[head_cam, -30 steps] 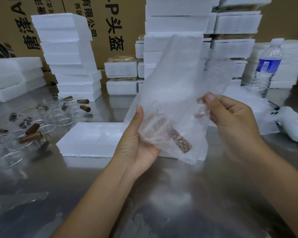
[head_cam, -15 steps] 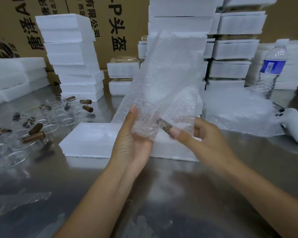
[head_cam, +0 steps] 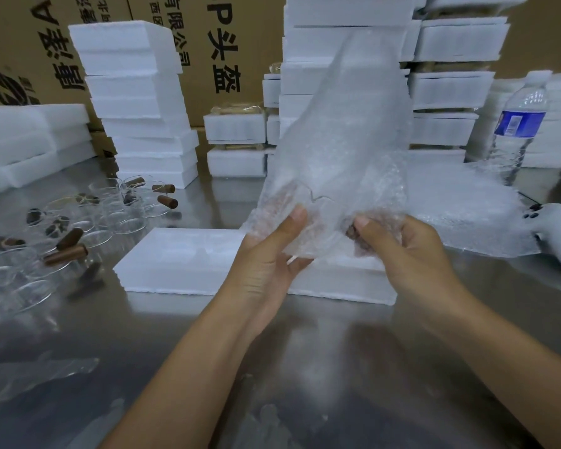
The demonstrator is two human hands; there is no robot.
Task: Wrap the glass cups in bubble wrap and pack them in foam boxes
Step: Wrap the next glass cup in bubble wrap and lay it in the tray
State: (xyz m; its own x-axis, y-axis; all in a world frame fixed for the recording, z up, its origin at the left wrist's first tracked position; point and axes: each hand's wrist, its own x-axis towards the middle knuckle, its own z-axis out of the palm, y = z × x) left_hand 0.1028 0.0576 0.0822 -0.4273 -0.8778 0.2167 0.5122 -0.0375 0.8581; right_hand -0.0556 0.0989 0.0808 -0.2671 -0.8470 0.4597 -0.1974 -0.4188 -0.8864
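A sheet of bubble wrap [head_cam: 340, 140] stands up from my two hands above the steel table. Its lower end is folded round a glass cup [head_cam: 321, 222] with a brown wooden handle, seen only dimly through the wrap. My left hand [head_cam: 269, 251] grips the wrapped cup from the left, thumb up on the wrap. My right hand [head_cam: 399, 247] pinches the wrap over the handle on the right. An open foam box [head_cam: 188, 257] lies flat on the table just behind my hands.
Several bare glass cups with wooden handles [head_cam: 65, 228] lie at the left. Stacks of foam boxes [head_cam: 136, 102] stand behind, before cardboard cartons. More bubble wrap [head_cam: 460, 202], a water bottle [head_cam: 515, 131] and a white controller [head_cam: 557, 234] are at the right.
The right hand came down from the sheet's upper right edge to the cup's handle, folding the wrap over it. The cup is now more covered; the left hand kept its grip.
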